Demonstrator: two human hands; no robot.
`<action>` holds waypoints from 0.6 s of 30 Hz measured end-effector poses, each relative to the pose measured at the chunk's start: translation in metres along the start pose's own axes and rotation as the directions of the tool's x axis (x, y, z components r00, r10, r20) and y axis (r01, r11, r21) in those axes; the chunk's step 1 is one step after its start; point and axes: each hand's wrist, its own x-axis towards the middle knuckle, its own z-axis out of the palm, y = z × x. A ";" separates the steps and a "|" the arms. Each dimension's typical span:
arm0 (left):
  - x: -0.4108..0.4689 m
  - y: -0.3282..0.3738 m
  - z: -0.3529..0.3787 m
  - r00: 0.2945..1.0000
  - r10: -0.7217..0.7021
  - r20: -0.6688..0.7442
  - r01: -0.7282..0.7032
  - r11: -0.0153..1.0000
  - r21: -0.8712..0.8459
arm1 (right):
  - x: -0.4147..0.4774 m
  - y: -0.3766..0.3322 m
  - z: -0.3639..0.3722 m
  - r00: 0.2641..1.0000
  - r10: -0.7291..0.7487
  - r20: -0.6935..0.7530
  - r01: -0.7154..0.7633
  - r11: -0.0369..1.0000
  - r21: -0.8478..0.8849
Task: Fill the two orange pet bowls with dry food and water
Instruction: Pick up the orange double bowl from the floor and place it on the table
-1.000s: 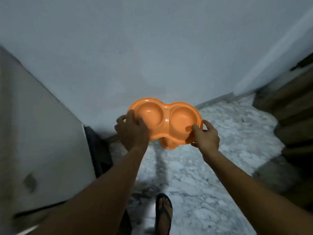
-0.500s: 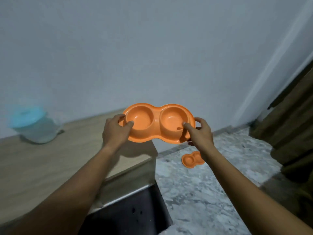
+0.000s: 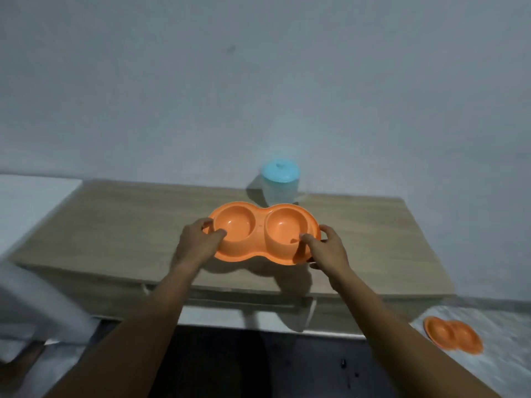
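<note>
I hold an orange double pet bowl [image 3: 263, 234] with both hands, just above or on the wooden tabletop [image 3: 115, 225]; I cannot tell if it touches. My left hand [image 3: 198, 245] grips its left end, thumb on the rim of the left cup. My right hand [image 3: 326, 248] grips the right end, thumb inside the right cup. Both cups look empty. A second orange double bowl [image 3: 452, 334] lies on the marble floor at the lower right. Behind the held bowl stands a clear container with a light blue lid [image 3: 280, 183].
The tabletop runs along a plain grey wall [image 3: 258, 81]. A white surface [image 3: 31, 196] adjoins the table on the left. Blurred white cloth [image 3: 37, 305] sits at the lower left. A dark space [image 3: 244, 366] lies below the table's front edge. Marble floor [image 3: 494, 320] shows at right.
The bowl has been carried from over the floor to above the wooden tabletop. The view swung left, so the blue-lidded container now sits centre and the second bowl at lower right.
</note>
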 end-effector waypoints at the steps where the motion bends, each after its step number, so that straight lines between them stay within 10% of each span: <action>1: 0.017 -0.013 -0.013 1.000 -0.011 0.003 0.011 1.000 0.004 | 0.008 -0.004 0.027 1.000 0.005 -0.010 -0.005 0.999 -0.034; 18: 0.150 -0.125 -0.056 0.976 0.060 0.210 -0.092 0.985 0.149 | 0.052 0.009 0.206 0.959 0.072 -0.273 -0.135 0.966 -0.219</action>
